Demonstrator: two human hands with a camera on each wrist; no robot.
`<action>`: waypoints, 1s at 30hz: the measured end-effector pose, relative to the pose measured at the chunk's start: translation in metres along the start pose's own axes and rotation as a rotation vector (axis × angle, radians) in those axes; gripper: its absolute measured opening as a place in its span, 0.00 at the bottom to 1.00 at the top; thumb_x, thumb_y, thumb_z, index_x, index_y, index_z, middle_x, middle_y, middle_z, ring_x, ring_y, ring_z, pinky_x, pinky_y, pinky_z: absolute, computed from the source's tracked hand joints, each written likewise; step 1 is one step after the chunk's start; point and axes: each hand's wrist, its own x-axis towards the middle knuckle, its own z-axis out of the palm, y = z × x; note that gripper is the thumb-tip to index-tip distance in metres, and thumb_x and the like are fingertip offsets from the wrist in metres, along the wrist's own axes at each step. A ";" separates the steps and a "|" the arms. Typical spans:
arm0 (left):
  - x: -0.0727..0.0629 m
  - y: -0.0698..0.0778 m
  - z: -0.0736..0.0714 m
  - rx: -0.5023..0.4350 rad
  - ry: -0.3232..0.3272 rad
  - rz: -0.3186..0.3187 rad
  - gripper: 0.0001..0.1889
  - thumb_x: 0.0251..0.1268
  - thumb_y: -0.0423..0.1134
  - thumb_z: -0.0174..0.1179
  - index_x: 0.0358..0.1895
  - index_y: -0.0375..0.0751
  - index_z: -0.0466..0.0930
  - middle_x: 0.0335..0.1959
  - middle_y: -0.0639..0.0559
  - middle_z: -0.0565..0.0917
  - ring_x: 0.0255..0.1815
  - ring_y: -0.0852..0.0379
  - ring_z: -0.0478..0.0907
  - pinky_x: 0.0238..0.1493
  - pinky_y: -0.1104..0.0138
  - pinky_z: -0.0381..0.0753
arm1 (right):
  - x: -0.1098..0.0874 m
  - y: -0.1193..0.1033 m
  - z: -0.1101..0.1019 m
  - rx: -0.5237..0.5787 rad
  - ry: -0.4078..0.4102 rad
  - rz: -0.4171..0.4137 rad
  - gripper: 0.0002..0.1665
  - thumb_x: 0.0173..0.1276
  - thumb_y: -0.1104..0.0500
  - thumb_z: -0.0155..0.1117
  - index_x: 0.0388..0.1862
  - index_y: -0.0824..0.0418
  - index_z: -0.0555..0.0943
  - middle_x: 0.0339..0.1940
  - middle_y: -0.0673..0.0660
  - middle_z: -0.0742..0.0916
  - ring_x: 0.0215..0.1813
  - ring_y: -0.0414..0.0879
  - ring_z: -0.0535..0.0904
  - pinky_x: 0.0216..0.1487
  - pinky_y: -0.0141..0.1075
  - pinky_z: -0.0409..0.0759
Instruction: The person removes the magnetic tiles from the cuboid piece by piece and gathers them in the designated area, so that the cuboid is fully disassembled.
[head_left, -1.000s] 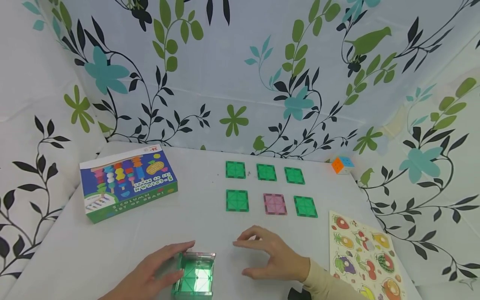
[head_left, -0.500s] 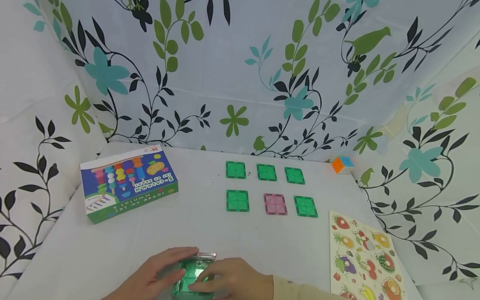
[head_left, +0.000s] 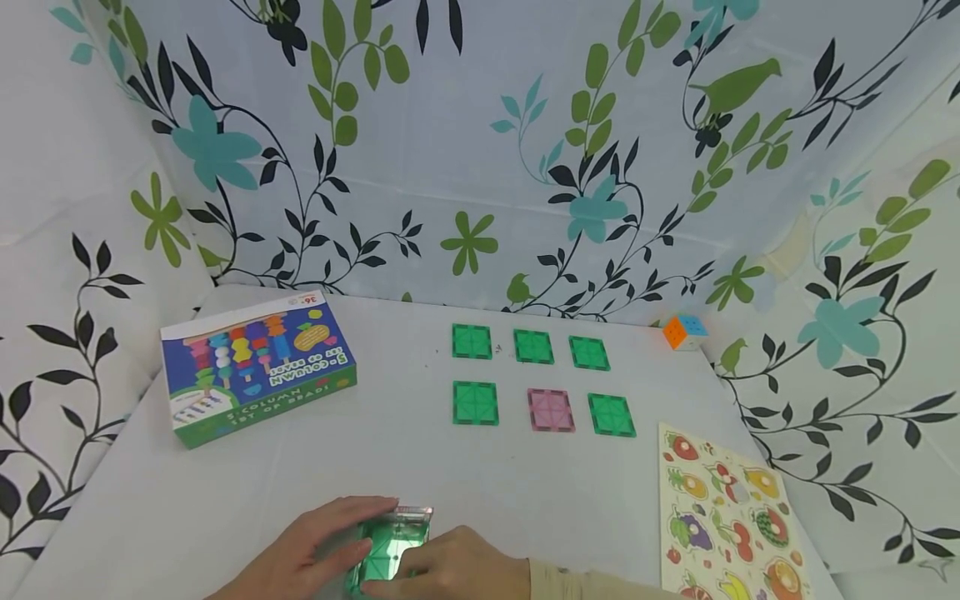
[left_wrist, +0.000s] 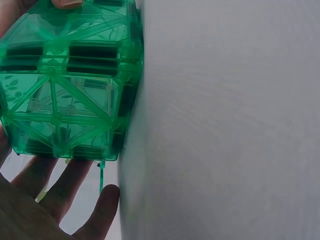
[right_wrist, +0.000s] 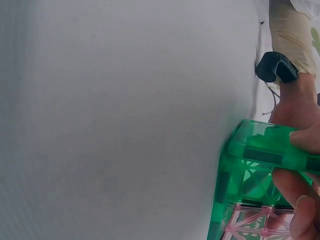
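A small box of magnetic tiles (head_left: 388, 546), mostly see-through green, stands low in the middle of the head view. One pink tile (right_wrist: 272, 220) forms its far side. My left hand (head_left: 322, 537) holds the box from the left, its index finger reaching the far corner; in the left wrist view several fingers (left_wrist: 62, 187) spread beside the green wall. My right hand (head_left: 457, 562) grips the box at its near right side, fingers curled and thumb toward the near edge. In the right wrist view, bent fingers (right_wrist: 292, 187) press around a green wall.
Several green tiles (head_left: 476, 402) and a pink tile (head_left: 551, 409) lie in two rows beyond the hands. A bead set carton (head_left: 258, 367) sits left. On the right are a fruit picture board (head_left: 727, 517) and a puzzle cube (head_left: 684, 332).
My right hand has come left from beside the box and taken hold of its near right side, then shifted slightly nearer. The left hand keeps its place on the box.
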 end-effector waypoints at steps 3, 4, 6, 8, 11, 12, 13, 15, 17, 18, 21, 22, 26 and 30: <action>0.000 0.000 0.000 0.018 0.013 0.022 0.22 0.81 0.38 0.51 0.74 0.50 0.71 0.69 0.54 0.80 0.69 0.69 0.75 0.62 0.76 0.77 | -0.001 -0.001 0.000 -0.011 0.008 -0.003 0.28 0.72 0.50 0.69 0.69 0.52 0.79 0.39 0.45 0.92 0.43 0.28 0.86 0.53 0.12 0.72; 0.000 0.000 0.001 0.021 0.016 0.030 0.22 0.81 0.37 0.51 0.74 0.50 0.71 0.69 0.54 0.80 0.69 0.68 0.75 0.62 0.76 0.77 | -0.001 -0.001 0.000 -0.010 0.010 -0.002 0.28 0.72 0.51 0.69 0.69 0.52 0.79 0.39 0.45 0.92 0.43 0.28 0.86 0.53 0.12 0.72; 0.000 0.000 0.001 0.029 0.022 0.042 0.22 0.81 0.37 0.51 0.74 0.50 0.71 0.69 0.54 0.80 0.69 0.69 0.75 0.62 0.76 0.78 | -0.002 -0.001 0.000 -0.018 0.015 -0.004 0.28 0.72 0.51 0.69 0.69 0.52 0.79 0.38 0.45 0.92 0.43 0.28 0.86 0.53 0.12 0.72; 0.001 -0.001 0.002 0.031 0.026 0.050 0.22 0.81 0.37 0.52 0.73 0.50 0.72 0.68 0.54 0.80 0.68 0.70 0.75 0.62 0.75 0.78 | -0.002 -0.001 0.000 -0.018 0.017 -0.001 0.28 0.71 0.51 0.69 0.69 0.52 0.79 0.38 0.45 0.92 0.43 0.28 0.86 0.53 0.12 0.72; 0.001 -0.002 0.002 0.020 0.022 0.071 0.22 0.80 0.36 0.51 0.74 0.48 0.71 0.68 0.52 0.80 0.68 0.69 0.75 0.61 0.76 0.78 | -0.003 -0.001 0.001 -0.007 0.018 0.008 0.28 0.72 0.50 0.69 0.69 0.52 0.79 0.39 0.45 0.92 0.44 0.27 0.86 0.53 0.12 0.72; 0.001 -0.002 0.002 0.022 0.023 0.082 0.22 0.80 0.35 0.51 0.74 0.48 0.71 0.68 0.51 0.81 0.68 0.68 0.76 0.60 0.75 0.79 | -0.003 0.000 0.001 -0.007 0.018 0.009 0.28 0.72 0.50 0.69 0.69 0.52 0.79 0.40 0.45 0.92 0.44 0.27 0.86 0.53 0.12 0.72; 0.001 -0.002 0.001 0.023 0.024 0.092 0.23 0.80 0.34 0.51 0.74 0.47 0.71 0.68 0.51 0.81 0.67 0.67 0.76 0.60 0.75 0.79 | -0.004 0.000 0.001 -0.004 0.021 0.010 0.27 0.72 0.50 0.68 0.69 0.52 0.79 0.40 0.45 0.92 0.45 0.27 0.86 0.53 0.12 0.73; 0.001 -0.002 0.002 0.021 0.023 0.099 0.23 0.80 0.34 0.52 0.74 0.48 0.71 0.67 0.50 0.81 0.67 0.66 0.77 0.59 0.75 0.80 | -0.005 0.000 0.002 0.003 0.029 0.013 0.26 0.72 0.51 0.68 0.68 0.52 0.80 0.41 0.45 0.93 0.45 0.27 0.86 0.53 0.12 0.73; 0.001 -0.002 0.001 0.032 0.026 0.105 0.23 0.79 0.35 0.53 0.74 0.48 0.71 0.67 0.51 0.81 0.66 0.65 0.77 0.59 0.75 0.80 | -0.006 0.000 0.002 -0.006 0.039 0.008 0.25 0.72 0.51 0.68 0.67 0.52 0.81 0.40 0.44 0.93 0.44 0.26 0.86 0.52 0.12 0.73; 0.001 -0.002 0.001 0.034 0.027 0.107 0.23 0.79 0.35 0.53 0.74 0.48 0.71 0.67 0.51 0.81 0.65 0.64 0.78 0.59 0.75 0.80 | -0.007 0.000 0.001 -0.018 0.046 0.002 0.24 0.72 0.51 0.68 0.66 0.52 0.81 0.39 0.43 0.93 0.43 0.25 0.85 0.52 0.12 0.73; 0.002 -0.002 0.002 0.045 0.026 0.089 0.23 0.79 0.36 0.54 0.74 0.49 0.71 0.67 0.52 0.81 0.64 0.62 0.79 0.58 0.74 0.81 | -0.010 -0.002 0.001 -0.011 0.071 0.001 0.23 0.73 0.52 0.67 0.65 0.51 0.82 0.38 0.43 0.92 0.41 0.24 0.84 0.51 0.11 0.73; 0.003 -0.001 0.002 0.047 0.024 0.077 0.23 0.80 0.37 0.54 0.74 0.49 0.71 0.67 0.53 0.81 0.64 0.62 0.79 0.58 0.74 0.81 | -0.011 -0.003 0.001 -0.008 0.082 -0.002 0.23 0.73 0.52 0.67 0.66 0.51 0.81 0.38 0.42 0.92 0.41 0.24 0.83 0.51 0.11 0.73; 0.003 0.000 0.003 0.070 0.032 0.051 0.23 0.80 0.39 0.54 0.74 0.51 0.71 0.66 0.54 0.81 0.63 0.60 0.80 0.58 0.74 0.81 | -0.015 -0.006 -0.002 0.016 0.124 -0.020 0.25 0.73 0.53 0.67 0.67 0.53 0.80 0.39 0.43 0.92 0.41 0.23 0.83 0.51 0.12 0.73; 0.003 0.001 0.002 0.087 0.044 0.040 0.23 0.80 0.40 0.54 0.74 0.52 0.72 0.66 0.56 0.82 0.64 0.60 0.79 0.59 0.74 0.80 | -0.018 -0.008 -0.006 0.019 0.141 -0.031 0.26 0.72 0.53 0.67 0.68 0.55 0.79 0.41 0.45 0.92 0.43 0.23 0.83 0.52 0.12 0.73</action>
